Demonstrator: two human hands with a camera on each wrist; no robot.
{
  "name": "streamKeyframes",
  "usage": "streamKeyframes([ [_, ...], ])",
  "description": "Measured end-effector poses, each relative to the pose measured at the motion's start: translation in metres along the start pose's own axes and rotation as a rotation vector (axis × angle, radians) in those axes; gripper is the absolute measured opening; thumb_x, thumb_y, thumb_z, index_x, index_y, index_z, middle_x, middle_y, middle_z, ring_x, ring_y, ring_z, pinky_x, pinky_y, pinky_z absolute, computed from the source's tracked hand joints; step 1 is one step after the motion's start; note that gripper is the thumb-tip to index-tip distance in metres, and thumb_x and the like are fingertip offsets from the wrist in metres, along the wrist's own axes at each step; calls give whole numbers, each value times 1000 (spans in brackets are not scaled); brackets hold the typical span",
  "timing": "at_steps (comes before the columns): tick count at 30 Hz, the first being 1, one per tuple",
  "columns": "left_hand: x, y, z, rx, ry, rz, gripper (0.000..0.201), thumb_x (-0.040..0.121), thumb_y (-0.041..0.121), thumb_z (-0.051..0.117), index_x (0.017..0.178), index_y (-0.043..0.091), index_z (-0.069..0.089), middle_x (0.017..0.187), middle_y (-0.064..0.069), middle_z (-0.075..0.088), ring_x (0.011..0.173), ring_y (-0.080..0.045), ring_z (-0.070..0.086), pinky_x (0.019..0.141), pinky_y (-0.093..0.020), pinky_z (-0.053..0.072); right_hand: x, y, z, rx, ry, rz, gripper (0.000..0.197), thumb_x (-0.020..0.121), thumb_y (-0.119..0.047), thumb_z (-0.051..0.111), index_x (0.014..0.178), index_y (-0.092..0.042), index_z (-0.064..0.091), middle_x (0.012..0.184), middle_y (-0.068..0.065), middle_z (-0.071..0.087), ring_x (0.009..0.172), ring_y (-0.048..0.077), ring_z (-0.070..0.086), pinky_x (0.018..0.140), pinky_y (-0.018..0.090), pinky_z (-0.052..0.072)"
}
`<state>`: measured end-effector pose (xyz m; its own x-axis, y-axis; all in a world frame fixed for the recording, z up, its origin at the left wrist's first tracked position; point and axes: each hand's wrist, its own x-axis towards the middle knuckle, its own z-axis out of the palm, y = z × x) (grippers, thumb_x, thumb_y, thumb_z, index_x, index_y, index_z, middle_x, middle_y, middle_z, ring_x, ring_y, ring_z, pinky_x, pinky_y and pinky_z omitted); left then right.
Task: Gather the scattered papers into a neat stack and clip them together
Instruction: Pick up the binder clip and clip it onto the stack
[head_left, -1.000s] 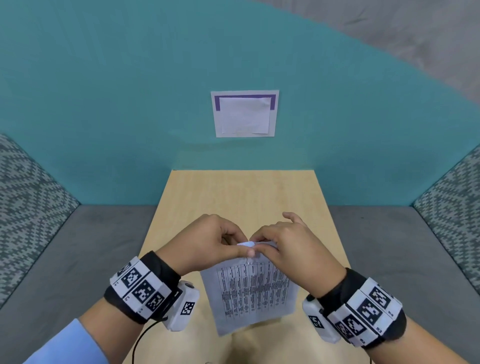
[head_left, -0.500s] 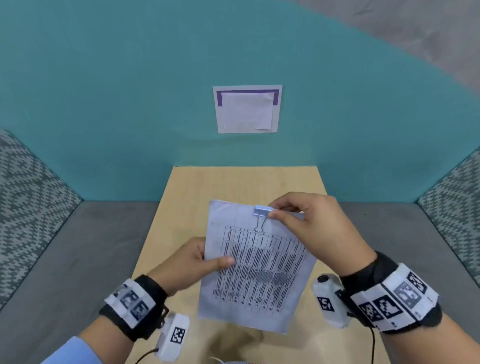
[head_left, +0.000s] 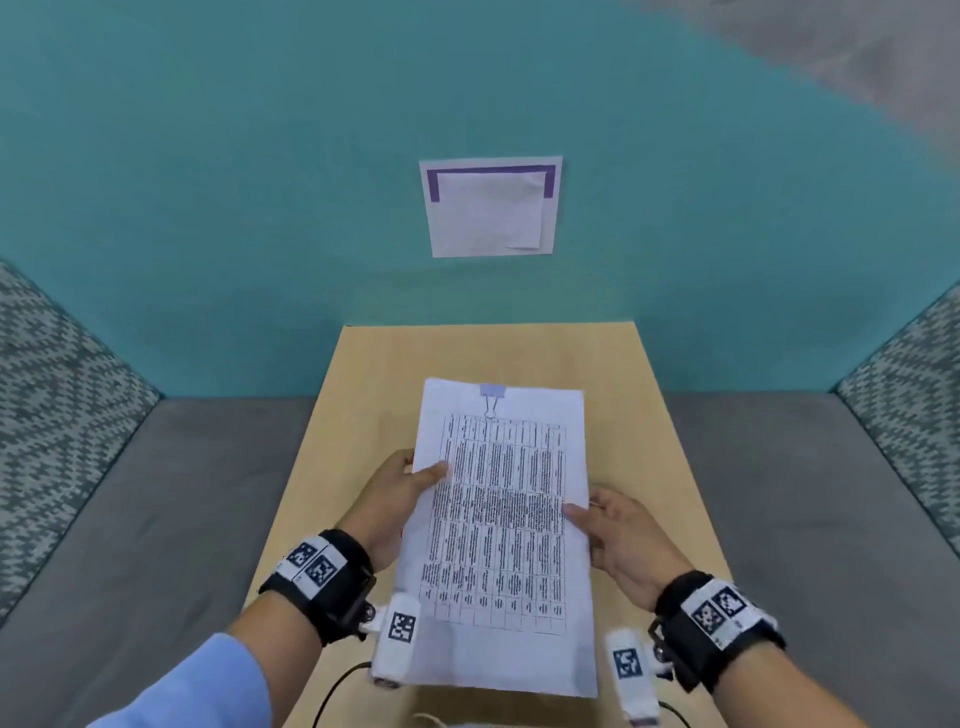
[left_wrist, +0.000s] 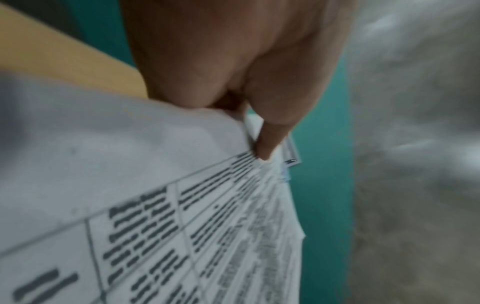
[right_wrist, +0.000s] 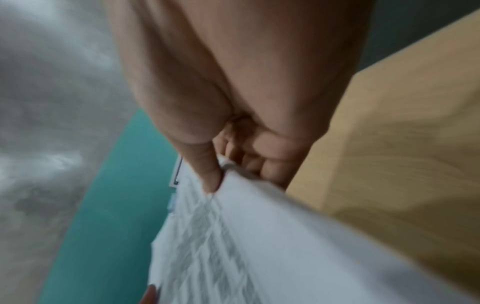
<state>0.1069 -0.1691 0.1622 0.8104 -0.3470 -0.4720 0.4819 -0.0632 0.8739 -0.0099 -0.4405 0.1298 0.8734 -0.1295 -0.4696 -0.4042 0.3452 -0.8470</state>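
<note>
A stack of white papers (head_left: 501, 525) printed with a table is held above the wooden table (head_left: 363, 395). A pale blue binder clip (head_left: 492, 393) sits on the stack's far top edge, its wire handle folded down on the page. My left hand (head_left: 410, 480) pinches the left edge, thumb on top. My right hand (head_left: 597, 519) pinches the right edge, thumb on top and fingers underneath. In the left wrist view the thumb presses the papers (left_wrist: 155, 205). In the right wrist view the thumb and fingers grip the papers (right_wrist: 272, 236) at their edge.
A white sheet with a purple border (head_left: 491, 207) hangs on the teal wall behind the table. Grey floor lies to both sides, with patterned panels (head_left: 57, 415) at the far left and right. A cable (head_left: 337, 686) trails near the table's front edge.
The stack has gone from being clipped at its top between both hands to being held out flat. My right hand left the clip and moved down to the right edge; the left shifted to the left edge.
</note>
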Motion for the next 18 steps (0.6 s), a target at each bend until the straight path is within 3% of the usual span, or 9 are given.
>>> streamKeyframes([
  [1, 4, -11, -3, 34, 26, -73, 30, 99, 24, 73, 126, 12, 66, 131, -8, 75, 119, -27, 70, 111, -47, 49, 7, 11, -1, -1, 56, 8, 22, 100, -4, 64, 123, -3, 67, 120, 17, 78, 100, 31, 75, 82, 41, 64],
  [3, 8, -38, -6, 129, -26, -226, 20, 105, 12, 60, 123, 11, 69, 115, -10, 81, 107, -35, 74, 99, -49, 58, 18, 31, -3, -71, 142, 33, 17, 103, -5, 61, 118, -7, 67, 121, 13, 78, 109, 30, 74, 96, 47, 59],
  [5, 8, -62, -9, 203, -48, -326, 32, 105, 5, 53, 134, 13, 64, 122, -12, 80, 113, -39, 75, 98, -53, 62, 29, 48, -4, -142, 193, 50, 15, 104, -7, 59, 115, -11, 69, 120, 9, 78, 114, 30, 72, 106, 53, 52],
  [7, 13, -76, -10, 218, 0, -335, 35, 107, 5, 52, 139, 18, 60, 128, -11, 76, 116, -36, 74, 95, -51, 63, 41, 57, 0, -181, 243, 36, 15, 103, -11, 62, 115, -17, 68, 120, 7, 77, 115, 30, 71, 106, 56, 52],
  [10, 33, -82, -15, 174, 68, -308, 35, 111, 7, 48, 139, 25, 56, 136, -8, 71, 120, -35, 71, 103, -56, 57, 60, 59, 3, -250, 251, 70, 29, 94, -27, 74, 121, -20, 65, 122, 3, 75, 113, 26, 72, 102, 54, 56],
  [14, 64, -95, -28, 116, 43, -300, 48, 110, 2, 43, 148, 30, 51, 150, -5, 61, 136, -33, 59, 120, -59, 41, 82, 76, -2, -422, 179, 213, 20, 96, -13, 70, 116, -13, 71, 115, 10, 77, 102, 33, 76, 92, 55, 61],
  [16, 72, -96, -27, 72, 44, -325, 54, 107, -7, 37, 149, 26, 45, 146, -7, 59, 136, -36, 57, 118, -56, 43, 91, 84, -4, -483, 195, 202, 18, 96, -14, 69, 114, -15, 70, 113, 8, 78, 97, 28, 75, 85, 45, 63],
  [18, 82, -101, -29, 86, 62, -345, 62, 102, -13, 35, 148, 27, 42, 142, -8, 60, 127, -36, 62, 109, -51, 50, 98, 90, -2, -508, 217, 206, 15, 98, -15, 66, 113, -15, 69, 112, 5, 77, 88, 22, 71, 68, 31, 54],
])
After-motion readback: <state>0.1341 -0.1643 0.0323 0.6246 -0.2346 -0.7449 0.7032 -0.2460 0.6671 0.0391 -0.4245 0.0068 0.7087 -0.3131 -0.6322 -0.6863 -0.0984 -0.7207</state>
